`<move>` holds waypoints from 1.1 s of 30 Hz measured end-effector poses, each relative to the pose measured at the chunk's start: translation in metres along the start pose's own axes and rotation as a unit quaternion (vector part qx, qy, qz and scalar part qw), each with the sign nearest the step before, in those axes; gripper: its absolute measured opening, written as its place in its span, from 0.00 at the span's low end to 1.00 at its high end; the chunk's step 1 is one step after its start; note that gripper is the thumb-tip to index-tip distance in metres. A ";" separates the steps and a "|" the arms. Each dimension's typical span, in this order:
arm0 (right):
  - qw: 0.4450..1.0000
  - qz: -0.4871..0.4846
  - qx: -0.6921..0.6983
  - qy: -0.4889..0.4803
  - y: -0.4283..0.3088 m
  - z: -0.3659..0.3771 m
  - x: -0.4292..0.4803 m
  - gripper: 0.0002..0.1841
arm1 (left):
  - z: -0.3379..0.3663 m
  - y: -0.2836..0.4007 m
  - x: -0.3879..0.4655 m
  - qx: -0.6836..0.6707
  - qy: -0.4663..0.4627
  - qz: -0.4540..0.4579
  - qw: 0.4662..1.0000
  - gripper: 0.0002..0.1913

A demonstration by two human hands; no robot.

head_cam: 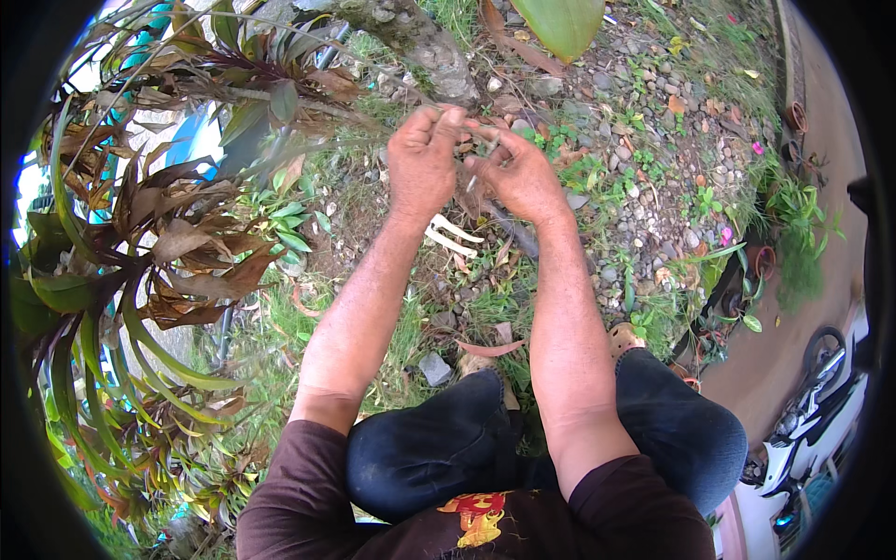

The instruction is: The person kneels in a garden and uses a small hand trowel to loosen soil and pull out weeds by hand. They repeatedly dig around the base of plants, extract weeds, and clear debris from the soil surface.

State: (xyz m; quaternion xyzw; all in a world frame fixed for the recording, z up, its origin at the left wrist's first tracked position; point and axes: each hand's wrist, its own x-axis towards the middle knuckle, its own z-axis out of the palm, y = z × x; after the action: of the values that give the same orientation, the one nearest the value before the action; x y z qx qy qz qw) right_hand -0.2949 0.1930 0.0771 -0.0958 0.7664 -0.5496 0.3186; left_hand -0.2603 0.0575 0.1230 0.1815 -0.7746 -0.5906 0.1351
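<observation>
Both my hands meet in front of me, above pebbly, grassy ground [658, 224]. My left hand [425, 157] has its fingers curled and its thumb pressed on a thin stem or strand, which runs off to the upper left. Beside it, my right hand [521, 171] pinches at the same spot; a short pale piece [472, 183] shows under its fingers. What exactly lies between the fingertips is too small to tell. Below the hands, a pair of white tool handles [453, 236] lies on the ground, partly hidden by my left wrist.
A tree trunk [441, 59] rises just beyond my hands. Leafy plants with dry brown leaves [189, 245] crowd the left. A grey stone [435, 369] lies near my shoe. Potted plants [764, 260] line a paved path at right, with a motorcycle [805, 413] beyond.
</observation>
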 end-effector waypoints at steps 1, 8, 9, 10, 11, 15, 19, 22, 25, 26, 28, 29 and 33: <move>1.000 0.019 0.015 -0.004 -0.001 0.000 0.000 0.25 | 0.003 0.002 -0.001 -0.002 -0.008 0.005 1.000 0.09; 0.989 0.115 -0.092 -0.026 0.033 -0.028 -0.010 0.14 | 0.019 -0.016 -0.017 0.133 -0.124 -0.137 0.974 0.09; 0.983 0.133 -0.112 -0.051 0.042 -0.034 -0.011 0.13 | 0.020 -0.021 -0.018 0.103 -0.122 -0.122 0.980 0.09; 0.976 0.174 -0.109 -0.076 0.051 -0.039 -0.011 0.13 | 0.021 -0.024 -0.019 0.072 -0.120 -0.109 0.984 0.10; 0.965 0.217 -0.104 -0.101 0.062 -0.042 -0.013 0.12 | 0.022 -0.025 -0.020 0.054 -0.121 -0.130 0.983 0.10; 0.924 0.349 -0.065 -0.144 0.106 -0.043 -0.017 0.09 | 0.016 -0.021 -0.006 -0.020 -0.055 -0.053 0.997 0.17; 0.894 0.419 -0.026 -0.154 0.136 -0.052 -0.021 0.11 | 0.006 -0.012 0.001 -0.135 0.020 -0.063 0.989 0.13; 0.901 0.381 -0.139 -0.152 0.131 -0.076 -0.021 0.23 | 0.004 -0.009 -0.003 -0.104 0.017 -0.081 0.991 0.12; 0.927 0.292 -0.224 -0.079 0.099 -0.103 -0.032 0.33 | 0.011 -0.008 -0.012 -0.132 0.009 -0.120 0.984 0.12; 0.936 0.256 -0.238 -0.038 0.085 -0.112 -0.037 0.36 | 0.016 -0.008 -0.016 -0.145 0.006 -0.144 0.979 0.12; 0.944 0.225 -0.241 -0.009 0.052 -0.126 -0.040 0.45 | 0.022 -0.008 -0.023 -0.179 -0.003 -0.168 0.969 0.13; 0.938 0.225 -0.263 0.030 0.036 -0.131 -0.043 0.47 | 0.025 -0.008 -0.024 -0.192 -0.009 -0.182 0.964 0.13; 0.888 0.150 -0.391 0.192 -0.014 -0.135 -0.061 0.51 | 0.038 -0.012 -0.035 -0.254 -0.042 -0.238 0.936 0.16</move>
State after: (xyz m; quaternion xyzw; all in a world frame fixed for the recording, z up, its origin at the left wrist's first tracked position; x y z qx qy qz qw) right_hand -0.3305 0.3231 0.1393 0.0106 0.9706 -0.1585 0.1808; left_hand -0.2435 0.1034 0.1014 0.2952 -0.5378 -0.7897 -0.0008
